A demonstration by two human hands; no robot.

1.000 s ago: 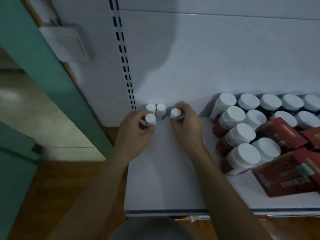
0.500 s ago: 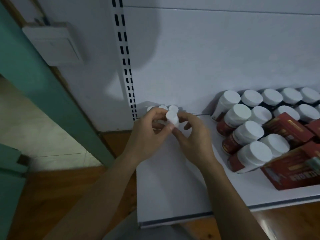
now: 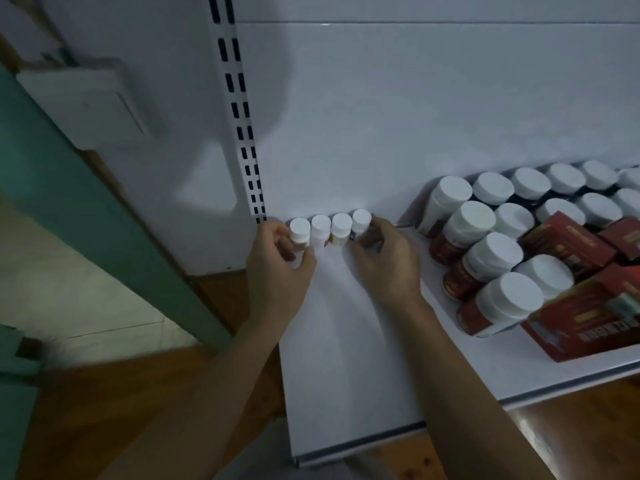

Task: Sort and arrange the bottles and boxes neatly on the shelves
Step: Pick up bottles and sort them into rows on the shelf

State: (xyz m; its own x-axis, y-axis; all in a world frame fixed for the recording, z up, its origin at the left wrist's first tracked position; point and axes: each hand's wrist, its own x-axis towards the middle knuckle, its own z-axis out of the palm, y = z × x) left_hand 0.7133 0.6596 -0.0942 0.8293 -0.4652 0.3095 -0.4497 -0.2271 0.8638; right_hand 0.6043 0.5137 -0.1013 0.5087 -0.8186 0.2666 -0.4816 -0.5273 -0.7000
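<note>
Small bottles [image 3: 341, 221]: four, single row at back of shelf [image 3: 346, 375]. Large white-capped jars [image 3: 498, 252]: at least fourteen, rows cut by frame edge. Red boxes [image 3: 585, 327]: at least three, overlapping, exact count unclear.

Two bare forearms, long and slender, uncovered along the whole visible length. Left hand [image 3: 277, 261] by the rear left corner of the shelf [image 3: 346, 358], right hand [image 3: 384, 261] at the shelf's back edge. Knuckles and tendons faintly ridged across both backs. Narrow wrists, widening smoothly toward the elbows past the shelf's front lip. Below that lip, between the forearms, a patch of grey cloth [image 3: 263, 455], seemingly a garment, too dim for more detail.
</note>
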